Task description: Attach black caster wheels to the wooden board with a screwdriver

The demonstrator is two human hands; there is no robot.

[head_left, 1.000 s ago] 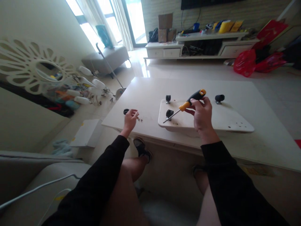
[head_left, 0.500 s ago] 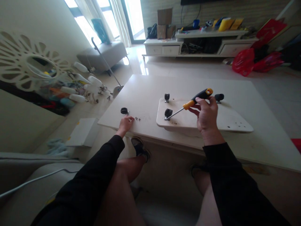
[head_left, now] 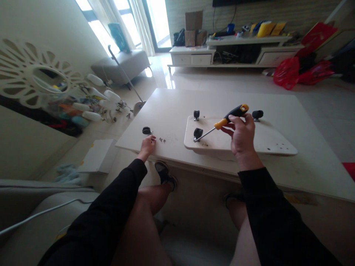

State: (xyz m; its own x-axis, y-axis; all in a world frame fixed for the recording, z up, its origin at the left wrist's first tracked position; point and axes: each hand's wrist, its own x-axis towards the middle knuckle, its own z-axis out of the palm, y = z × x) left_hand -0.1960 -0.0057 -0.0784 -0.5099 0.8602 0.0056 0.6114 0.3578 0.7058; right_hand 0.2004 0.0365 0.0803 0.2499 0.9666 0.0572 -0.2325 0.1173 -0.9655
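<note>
left hand near screws, grip unclear, right hand partly covering screwdriver

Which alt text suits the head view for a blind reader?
The right hand holds a black-and-yellow screwdriver over a flat white board with upturned black caster wheels. The left hand is over a white rectangular table, near a loose black caster and small metal screws.

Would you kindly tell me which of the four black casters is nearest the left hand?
The leftmost caster, on the table just beyond the left hand; it alone sits left of the white board.
</note>
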